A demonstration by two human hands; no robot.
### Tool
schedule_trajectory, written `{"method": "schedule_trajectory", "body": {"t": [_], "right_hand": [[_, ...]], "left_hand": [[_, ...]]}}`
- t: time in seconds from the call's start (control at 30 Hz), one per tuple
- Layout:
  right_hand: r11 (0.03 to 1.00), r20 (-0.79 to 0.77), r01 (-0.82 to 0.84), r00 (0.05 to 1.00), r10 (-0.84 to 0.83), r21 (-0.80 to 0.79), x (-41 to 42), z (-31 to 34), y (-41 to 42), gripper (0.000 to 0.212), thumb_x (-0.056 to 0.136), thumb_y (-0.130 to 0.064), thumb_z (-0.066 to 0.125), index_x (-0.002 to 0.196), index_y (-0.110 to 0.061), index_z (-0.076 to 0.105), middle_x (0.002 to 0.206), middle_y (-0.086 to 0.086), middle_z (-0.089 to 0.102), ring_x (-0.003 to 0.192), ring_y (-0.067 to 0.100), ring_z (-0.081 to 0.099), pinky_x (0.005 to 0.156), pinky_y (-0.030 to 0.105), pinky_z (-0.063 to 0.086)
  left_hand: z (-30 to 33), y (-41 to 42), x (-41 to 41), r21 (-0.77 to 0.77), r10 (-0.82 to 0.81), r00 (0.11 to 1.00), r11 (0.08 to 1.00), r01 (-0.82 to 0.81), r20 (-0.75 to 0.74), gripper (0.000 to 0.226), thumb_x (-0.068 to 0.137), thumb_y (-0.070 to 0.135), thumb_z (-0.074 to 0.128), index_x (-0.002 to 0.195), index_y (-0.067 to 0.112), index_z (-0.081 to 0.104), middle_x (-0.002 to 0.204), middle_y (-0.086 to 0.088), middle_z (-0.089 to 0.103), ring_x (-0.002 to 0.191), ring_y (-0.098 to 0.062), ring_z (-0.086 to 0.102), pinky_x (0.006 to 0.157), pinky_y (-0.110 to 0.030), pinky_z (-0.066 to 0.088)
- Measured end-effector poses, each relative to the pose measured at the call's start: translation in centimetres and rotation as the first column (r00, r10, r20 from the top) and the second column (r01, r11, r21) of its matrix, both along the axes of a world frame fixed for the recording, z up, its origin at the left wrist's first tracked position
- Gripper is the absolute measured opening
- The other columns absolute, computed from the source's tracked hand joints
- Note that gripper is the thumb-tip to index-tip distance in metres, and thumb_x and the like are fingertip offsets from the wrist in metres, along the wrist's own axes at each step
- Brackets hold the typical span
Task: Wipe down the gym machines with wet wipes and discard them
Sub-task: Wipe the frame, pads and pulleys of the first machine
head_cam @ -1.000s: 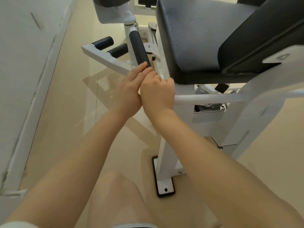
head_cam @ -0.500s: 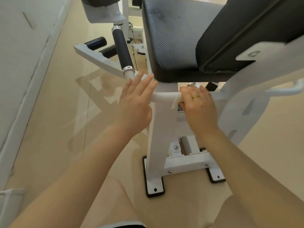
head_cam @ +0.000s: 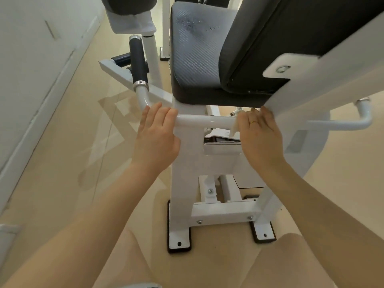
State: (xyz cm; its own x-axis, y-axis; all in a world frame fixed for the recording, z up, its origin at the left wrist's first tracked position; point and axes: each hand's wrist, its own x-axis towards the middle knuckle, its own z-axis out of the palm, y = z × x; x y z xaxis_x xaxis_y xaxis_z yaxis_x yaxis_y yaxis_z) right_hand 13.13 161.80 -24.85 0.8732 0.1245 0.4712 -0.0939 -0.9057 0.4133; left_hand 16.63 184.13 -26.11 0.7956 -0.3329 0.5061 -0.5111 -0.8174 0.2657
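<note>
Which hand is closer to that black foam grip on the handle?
Left. The left hand rests on the white bar just below the black grip; the right hand is farther along, under the seat.

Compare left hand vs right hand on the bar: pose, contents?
Left hand lies flat with fingers straight, near the bend of the white crossbar; right hand curls over the bar farther right, under the seat pad. Left hand holds nothing visible; right hand presses a white wet wipe to the bar. Right hand wears a gold ring; left shows none. Both are at the same crossbar.
</note>
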Motion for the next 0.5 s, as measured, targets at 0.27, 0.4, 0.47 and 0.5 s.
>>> {"method": "schedule_trajectory", "body": {"t": [0.27,0.4,0.47,0.5], "right_hand": [[0.932,0.104,-0.295,0.955,0.279,0.212,1.0,-1.6,6.7,0.041,0.086,-0.006,0.038,0.12,0.004,0.058,0.115,0.022,0.062,0.109,0.035,0.059,0.101,0.042,0.041],[0.823,0.135,-0.453,0.891,0.434,0.343,2.1,-1.6,10.7,0.045,0.089,-0.01,0.031,0.123,0.007,0.056,0.123,0.023,0.059,0.116,0.034,0.057,0.105,0.042,0.035],[0.831,0.104,-0.459,0.887,0.45,0.313,2.4,-1.3,10.0,0.044,0.088,-0.007,0.033,0.122,0.006,0.057,0.123,0.022,0.06,0.115,0.032,0.058,0.104,0.041,0.038],[0.841,0.092,-0.456,0.888,0.45,0.291,2.3,-1.3,9.1,0.043,0.088,-0.006,0.035,0.124,0.005,0.056,0.124,0.022,0.059,0.116,0.032,0.057,0.104,0.04,0.037]], "left_hand": [[-0.2,-0.9,-0.6,-0.08,0.067,0.997,0.995,-0.064,0.037,0.043,0.073,0.002,0.048,0.115,-0.004,0.057,0.115,-0.021,0.059,0.119,-0.042,0.048,0.106,-0.054,0.03],[-0.2,0.1,-0.1,-0.091,0.009,1.0,0.996,-0.011,-0.021,0.054,0.077,0.013,0.031,0.122,-0.005,0.055,0.12,-0.02,0.058,0.122,-0.041,0.047,0.107,-0.052,0.033],[0.0,1.0,0.0,-0.059,-0.039,0.997,0.998,0.035,-0.065,0.061,0.071,0.005,0.036,0.129,-0.005,0.048,0.129,-0.02,0.052,0.129,-0.04,0.04,0.111,-0.046,0.026],[0.1,1.3,-0.1,-0.046,-0.061,0.995,0.997,0.058,-0.073,0.064,0.068,0.001,0.039,0.131,-0.005,0.046,0.132,-0.02,0.05,0.131,-0.04,0.037,0.111,-0.043,0.023]]}}
